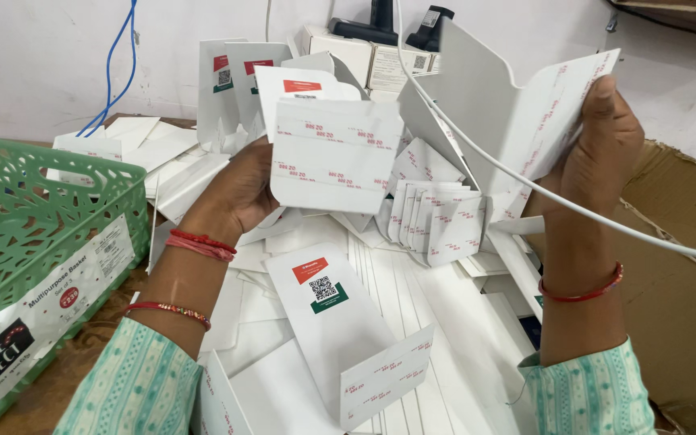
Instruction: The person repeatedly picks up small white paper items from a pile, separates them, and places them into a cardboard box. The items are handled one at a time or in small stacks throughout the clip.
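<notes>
1. the left hand (239,193) grips a white card sleeve (333,157) by its left edge, fingers curled behind it, thumb side hidden – the sleeve is held up over the heap of flat cards (380,322).
2. the right hand (602,153) pinches the flap of a second, larger folded card (493,105), up and to the right of that heap.
3. a fan of folded pieces (437,221) sits at the back of the heap; i'd judge some are done.
4. far more lie flat – so most looks left.
5. a green basket (34,217) stands left of the heap.
</notes>
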